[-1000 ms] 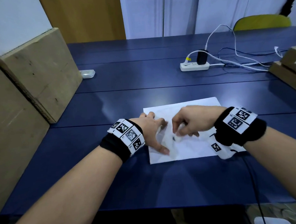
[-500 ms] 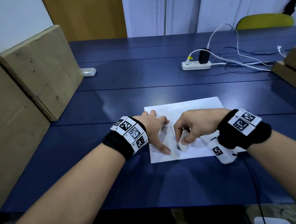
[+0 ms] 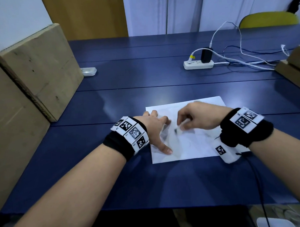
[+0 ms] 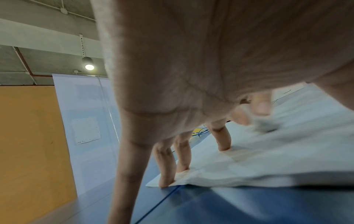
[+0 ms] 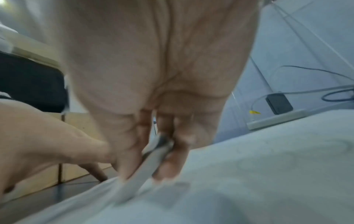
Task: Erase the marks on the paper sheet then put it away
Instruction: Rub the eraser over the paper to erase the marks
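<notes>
A white paper sheet (image 3: 196,142) lies flat on the blue table (image 3: 145,96), with faint grey marks near its middle. My left hand (image 3: 155,130) presses its left part down with spread, straight fingers (image 4: 166,178). My right hand (image 3: 196,119) pinches a small white eraser (image 3: 179,128) between thumb and fingers, its dark-smudged end against the paper (image 5: 268,174). In the right wrist view the eraser (image 5: 153,157) is blurred between the fingertips. The left wrist view shows the eraser (image 4: 265,125) on the sheet (image 4: 268,159) beyond my fingers.
Cardboard boxes (image 3: 39,70) stand along the left edge, and more boxes (image 3: 294,66) at the right. A white power strip (image 3: 198,64) with a black charger and trailing cables lies at the back. A small white device (image 3: 88,71) sits back left. A yellow chair (image 3: 269,21) stands behind.
My right hand with the eraser slid toward me on the paper, then back away again, rubbing. The left hand stays pressed on the sheet.
</notes>
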`<move>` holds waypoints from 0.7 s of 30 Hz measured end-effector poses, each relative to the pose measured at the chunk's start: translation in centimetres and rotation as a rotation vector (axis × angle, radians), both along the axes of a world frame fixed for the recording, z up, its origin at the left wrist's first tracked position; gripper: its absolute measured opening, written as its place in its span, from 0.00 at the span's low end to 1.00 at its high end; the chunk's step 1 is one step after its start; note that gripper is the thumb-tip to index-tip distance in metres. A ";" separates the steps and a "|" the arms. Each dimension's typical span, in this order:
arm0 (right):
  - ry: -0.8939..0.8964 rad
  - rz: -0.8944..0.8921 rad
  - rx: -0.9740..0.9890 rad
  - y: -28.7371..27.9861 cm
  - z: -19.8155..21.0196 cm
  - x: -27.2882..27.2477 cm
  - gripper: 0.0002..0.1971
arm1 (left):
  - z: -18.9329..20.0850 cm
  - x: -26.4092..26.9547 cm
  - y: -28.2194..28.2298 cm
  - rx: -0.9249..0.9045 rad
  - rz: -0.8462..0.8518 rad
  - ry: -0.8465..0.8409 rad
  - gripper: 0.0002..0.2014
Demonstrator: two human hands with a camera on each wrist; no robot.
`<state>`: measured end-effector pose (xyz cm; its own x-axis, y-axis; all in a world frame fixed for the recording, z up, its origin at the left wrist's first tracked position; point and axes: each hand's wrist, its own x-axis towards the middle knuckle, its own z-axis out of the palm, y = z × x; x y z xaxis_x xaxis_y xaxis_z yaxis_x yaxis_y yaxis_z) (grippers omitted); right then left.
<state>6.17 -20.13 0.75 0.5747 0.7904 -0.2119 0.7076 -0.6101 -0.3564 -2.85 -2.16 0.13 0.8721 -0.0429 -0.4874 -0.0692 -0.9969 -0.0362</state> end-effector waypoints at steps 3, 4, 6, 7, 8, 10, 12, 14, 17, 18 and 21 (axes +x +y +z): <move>-0.014 -0.024 0.026 -0.3 0.1 0.3 0.04 | 0.0 -0.1 0.0 -0.002 -0.001 -0.004 0.58; 0.083 0.034 -0.015 -0.4 0.3 0.0 0.05 | 0.1 -0.1 0.0 0.000 -0.003 -0.007 0.58; 0.293 0.126 -0.133 -0.8 0.6 -1.1 0.06 | 0.1 -0.1 -0.1 -0.001 0.000 -0.004 0.58; 0.333 0.144 -0.159 -0.9 0.7 -1.4 0.07 | 0.2 -0.1 -0.1 -0.002 0.002 -0.002 0.59; 0.322 0.139 -0.148 -0.8 0.5 -1.4 0.07 | 0.2 -0.1 -0.1 -0.003 0.004 0.001 0.59; 0.170 0.063 -0.050 -0.5 0.2 -0.8 0.07 | 0.1 -0.1 -0.1 0.001 0.000 0.002 0.58; -0.033 -0.046 0.042 -0.3 0.1 0.0 0.07 | 0.1 0.0 -0.1 0.008 -0.003 0.002 0.58; -0.056 -0.061 0.057 -0.4 0.2 0.1 0.07 | 0.1 0.0 -0.1 0.011 -0.007 0.002 0.58; 0.233 0.101 -0.102 -0.9 0.6 -0.9 0.07 | 0.1 -0.1 -0.1 0.009 -0.001 0.002 0.59; 0.297 0.136 -0.162 -1.0 0.5 -1.3 0.07 | 0.1 -0.1 -0.1 0.007 0.004 0.004 0.59; 0.199 0.121 -0.113 -0.8 0.1 -1.1 0.07 | 0.1 -0.1 -0.2 0.006 0.001 0.004 0.58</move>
